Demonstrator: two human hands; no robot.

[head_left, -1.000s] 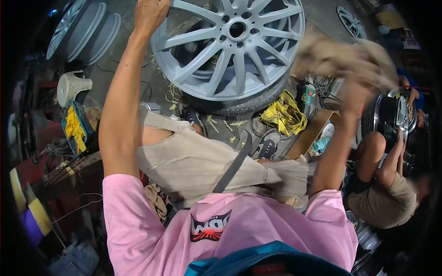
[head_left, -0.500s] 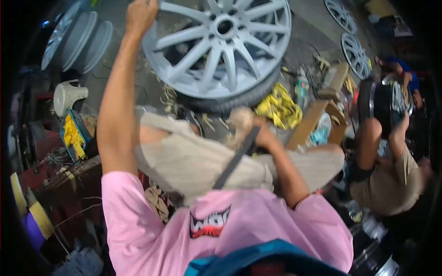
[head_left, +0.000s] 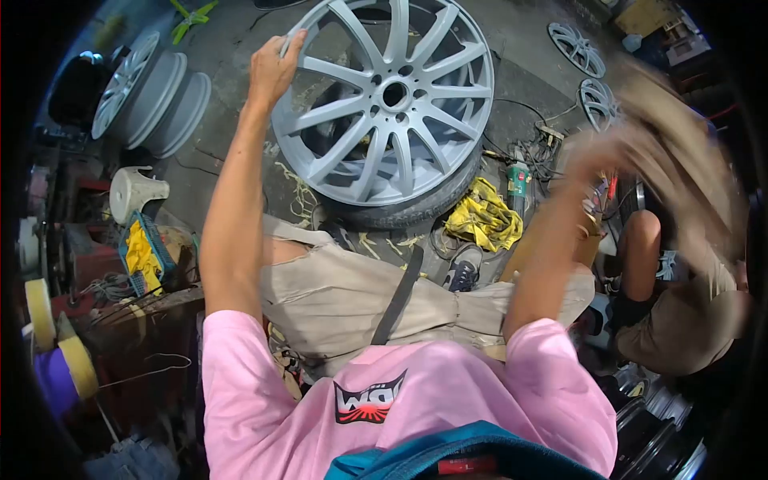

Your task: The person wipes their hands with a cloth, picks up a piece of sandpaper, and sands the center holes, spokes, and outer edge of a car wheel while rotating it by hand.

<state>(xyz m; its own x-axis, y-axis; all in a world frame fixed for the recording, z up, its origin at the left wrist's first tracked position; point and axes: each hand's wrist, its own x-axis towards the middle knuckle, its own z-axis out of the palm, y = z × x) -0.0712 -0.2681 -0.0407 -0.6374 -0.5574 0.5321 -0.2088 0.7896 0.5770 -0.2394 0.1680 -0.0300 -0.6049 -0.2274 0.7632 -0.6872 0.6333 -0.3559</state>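
A grey multi-spoke wheel rim (head_left: 398,60) rests tilted on a black tire (head_left: 400,214). My left hand (head_left: 274,68) is closed on the rim's upper left edge. Off to the right, my right hand (head_left: 612,152) is raised and smeared by motion. From it a beige cloth (head_left: 680,136) streams out, also blurred, partly covering the co-worker's side. A dark strap (head_left: 398,296) lies across my lap.
A crumpled yellow cloth (head_left: 484,216) and a green-labelled bottle-shaped tool (head_left: 519,180) lie right of the tire. More rims (head_left: 152,100) stand at left, near a white stool (head_left: 138,194) and blue basket (head_left: 148,256). A co-worker's knee (head_left: 642,236) shows at right.
My right hand has swung from my lap up to the right, with the cloth spreading out. The wheel rim appears lower in view and turned; my left hand stays on its edge.
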